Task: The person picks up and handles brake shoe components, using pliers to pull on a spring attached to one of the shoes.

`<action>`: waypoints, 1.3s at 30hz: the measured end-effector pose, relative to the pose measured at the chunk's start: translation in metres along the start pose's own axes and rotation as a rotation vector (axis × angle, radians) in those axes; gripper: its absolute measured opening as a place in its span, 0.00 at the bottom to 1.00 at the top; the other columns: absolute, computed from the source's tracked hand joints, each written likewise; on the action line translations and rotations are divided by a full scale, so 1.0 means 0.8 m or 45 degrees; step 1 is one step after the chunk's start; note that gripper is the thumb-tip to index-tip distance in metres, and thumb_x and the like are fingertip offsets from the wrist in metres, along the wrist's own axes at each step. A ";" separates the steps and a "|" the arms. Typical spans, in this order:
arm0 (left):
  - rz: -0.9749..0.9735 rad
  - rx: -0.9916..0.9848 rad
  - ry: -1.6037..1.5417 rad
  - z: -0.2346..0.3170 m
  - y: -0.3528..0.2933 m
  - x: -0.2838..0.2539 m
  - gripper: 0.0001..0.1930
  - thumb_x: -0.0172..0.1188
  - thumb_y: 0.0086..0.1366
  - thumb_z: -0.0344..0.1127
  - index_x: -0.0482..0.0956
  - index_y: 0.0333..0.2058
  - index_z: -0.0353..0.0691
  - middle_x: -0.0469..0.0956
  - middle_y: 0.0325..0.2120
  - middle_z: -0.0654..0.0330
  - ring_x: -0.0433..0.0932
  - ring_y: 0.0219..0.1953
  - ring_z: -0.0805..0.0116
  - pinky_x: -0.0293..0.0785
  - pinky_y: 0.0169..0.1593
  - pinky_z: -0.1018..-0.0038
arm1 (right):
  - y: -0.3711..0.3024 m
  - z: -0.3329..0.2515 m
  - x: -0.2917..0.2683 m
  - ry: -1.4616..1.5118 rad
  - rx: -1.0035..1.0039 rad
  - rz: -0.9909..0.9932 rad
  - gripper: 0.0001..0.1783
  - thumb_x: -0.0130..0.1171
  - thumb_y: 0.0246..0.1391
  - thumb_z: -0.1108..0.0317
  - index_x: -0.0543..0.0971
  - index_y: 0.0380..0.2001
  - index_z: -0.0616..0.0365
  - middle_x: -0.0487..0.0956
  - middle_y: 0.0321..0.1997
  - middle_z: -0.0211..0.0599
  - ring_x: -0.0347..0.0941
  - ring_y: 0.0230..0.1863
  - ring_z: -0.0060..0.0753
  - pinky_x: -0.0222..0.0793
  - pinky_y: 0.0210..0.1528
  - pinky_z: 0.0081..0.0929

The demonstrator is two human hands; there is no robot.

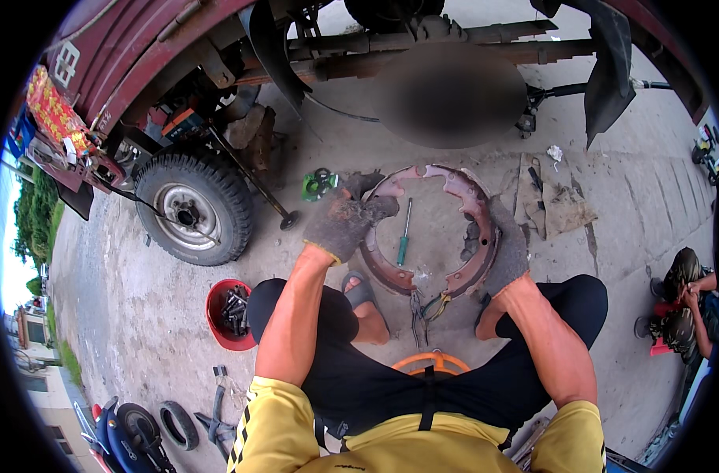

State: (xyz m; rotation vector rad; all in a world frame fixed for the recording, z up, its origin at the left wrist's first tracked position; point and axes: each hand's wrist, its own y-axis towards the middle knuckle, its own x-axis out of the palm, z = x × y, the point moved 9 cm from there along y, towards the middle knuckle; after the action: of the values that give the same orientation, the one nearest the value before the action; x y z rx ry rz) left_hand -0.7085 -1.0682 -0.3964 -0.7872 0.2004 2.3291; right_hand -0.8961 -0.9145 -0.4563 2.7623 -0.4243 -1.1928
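Note:
Both my hands wear dirty grey work gloves. My left hand grips the left one of two curved, rusty brake shoes, with its thumb over the shoe's inner edge. My right hand is wrapped round the other brake shoe, its fingertips showing on the inner side. Together the shoes form a rough ring, meeting at the far end and gapped at the near end. Inside the ring lies a screwdriver with a green handle. Just below the gap are pliers and a second pair with yellowish handles.
A red bowl of dark metal parts stands left of my knee. Ahead is a maroon truck with its wheel. A green part and cardboard pieces lie on the concrete. Another person sits at the right.

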 end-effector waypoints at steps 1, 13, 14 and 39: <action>-0.018 -0.059 -0.044 -0.008 0.000 0.003 0.27 0.64 0.57 0.46 0.77 0.53 0.39 0.80 0.45 0.49 0.79 0.46 0.56 0.72 0.52 0.68 | 0.000 0.001 0.001 -0.033 -0.009 -0.015 0.58 0.80 0.16 0.47 0.69 0.57 0.54 0.67 0.63 0.47 0.65 0.64 0.47 0.59 0.68 0.34; -0.069 -0.048 -0.013 -0.017 0.001 0.007 0.29 0.64 0.60 0.50 0.74 0.56 0.41 0.78 0.48 0.51 0.77 0.49 0.55 0.69 0.55 0.67 | -0.005 0.045 0.031 0.493 0.165 -0.049 0.48 0.72 0.37 0.51 0.66 0.62 0.53 0.67 0.66 0.43 0.62 0.67 0.40 0.55 0.70 0.33; -0.062 -0.022 0.030 -0.013 0.001 0.006 0.29 0.64 0.60 0.50 0.75 0.56 0.41 0.78 0.48 0.51 0.77 0.49 0.55 0.69 0.55 0.67 | -0.003 0.040 0.026 0.303 0.073 -0.025 0.45 0.71 0.40 0.53 0.66 0.62 0.52 0.67 0.66 0.42 0.62 0.67 0.39 0.55 0.70 0.32; -0.008 0.114 0.149 0.003 -0.003 0.003 0.28 0.64 0.57 0.48 0.78 0.53 0.39 0.81 0.40 0.50 0.80 0.43 0.54 0.73 0.49 0.66 | -0.007 0.005 0.008 0.028 0.059 -0.064 0.38 0.66 0.41 0.62 0.68 0.60 0.52 0.68 0.63 0.43 0.65 0.64 0.41 0.58 0.67 0.34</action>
State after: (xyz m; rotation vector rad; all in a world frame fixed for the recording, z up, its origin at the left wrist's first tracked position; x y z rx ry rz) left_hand -0.7099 -1.0640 -0.3956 -0.8784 0.3503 2.2527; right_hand -0.8935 -0.9108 -0.4648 2.8388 -0.3881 -1.1772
